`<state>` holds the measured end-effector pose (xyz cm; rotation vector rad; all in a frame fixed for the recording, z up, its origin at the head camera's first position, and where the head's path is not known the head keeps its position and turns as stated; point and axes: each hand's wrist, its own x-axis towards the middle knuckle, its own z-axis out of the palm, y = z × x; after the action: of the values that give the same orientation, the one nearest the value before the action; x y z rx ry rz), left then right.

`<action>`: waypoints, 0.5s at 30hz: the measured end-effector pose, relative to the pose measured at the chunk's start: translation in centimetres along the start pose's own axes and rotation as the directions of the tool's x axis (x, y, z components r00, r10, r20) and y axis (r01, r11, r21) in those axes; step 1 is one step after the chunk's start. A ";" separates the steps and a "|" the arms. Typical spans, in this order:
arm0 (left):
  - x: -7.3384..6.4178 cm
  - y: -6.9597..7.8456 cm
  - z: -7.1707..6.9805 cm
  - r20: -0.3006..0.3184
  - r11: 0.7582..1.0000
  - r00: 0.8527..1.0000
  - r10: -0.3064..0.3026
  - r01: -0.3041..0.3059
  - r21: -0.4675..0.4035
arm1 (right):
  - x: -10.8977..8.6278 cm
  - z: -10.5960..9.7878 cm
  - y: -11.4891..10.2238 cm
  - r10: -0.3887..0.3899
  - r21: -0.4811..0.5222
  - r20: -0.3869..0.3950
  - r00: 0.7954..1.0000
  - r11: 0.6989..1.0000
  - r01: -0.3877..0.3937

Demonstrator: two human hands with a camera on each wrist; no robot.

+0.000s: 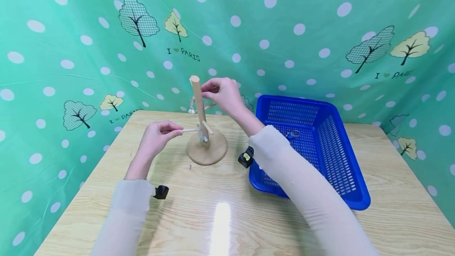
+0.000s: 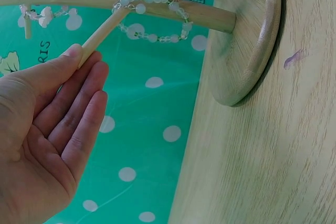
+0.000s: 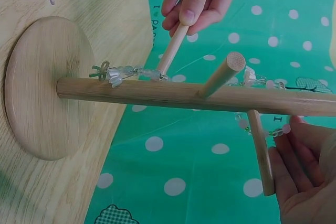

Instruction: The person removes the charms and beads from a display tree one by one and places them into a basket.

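A wooden stand (image 1: 200,106) with a round base and several short pegs stands upright on the table. My left hand (image 1: 156,137) pinches the tip of a lower peg (image 2: 100,35) between thumb and fingers. Around that peg hangs a beaded bracelet (image 2: 186,24) with pale beads and a white flower charm. Higher up, behind the post, my right hand (image 1: 224,92) pinches a second beaded bracelet (image 3: 286,128) with pink and clear beads. Part of this bracelet (image 1: 192,106) shows left of the post, and the post hides some of it. An upper peg (image 3: 261,153) is beside the right fingers.
A blue plastic basket (image 1: 343,145) stands on the right, under the right forearm, with a small blue keyring-like item (image 1: 291,134) inside. A small purplish mark or bit (image 1: 190,167) is on the wooden table (image 1: 185,216). A green dotted curtain (image 1: 227,42) hangs behind.
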<state>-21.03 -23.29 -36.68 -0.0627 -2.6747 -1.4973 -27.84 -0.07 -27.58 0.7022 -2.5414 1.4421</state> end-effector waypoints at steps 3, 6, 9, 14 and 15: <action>0.1 -0.1 0.0 0.001 1.000 1.000 0.004 -0.004 0.005 | 0.1 0.1 -0.1 0.010 -0.007 -0.004 1.000 1.000 -0.010; 0.2 -0.2 0.0 0.001 1.000 1.000 0.007 -0.007 0.009 | 0.3 0.2 -0.2 0.012 -0.018 -0.012 1.000 1.000 -0.012; 0.2 -0.2 0.0 0.000 1.000 1.000 0.005 -0.005 0.010 | 0.6 0.3 -0.2 0.002 -0.025 -0.019 1.000 1.000 -0.002; 0.1 -0.2 -0.1 -0.001 1.000 1.000 0.007 -0.007 0.028 | 1.1 0.5 -0.3 0.000 -0.025 -0.034 0.999 1.000 -0.001; 0.1 -0.2 -0.1 -0.001 0.999 1.000 0.007 -0.007 0.032 | 1.2 0.6 -0.3 0.001 -0.027 -0.037 0.999 1.000 -0.002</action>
<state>-21.12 -23.45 -36.80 -0.0693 -2.6932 -1.4520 -28.71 -1.06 -27.28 0.6635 -2.5290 1.4045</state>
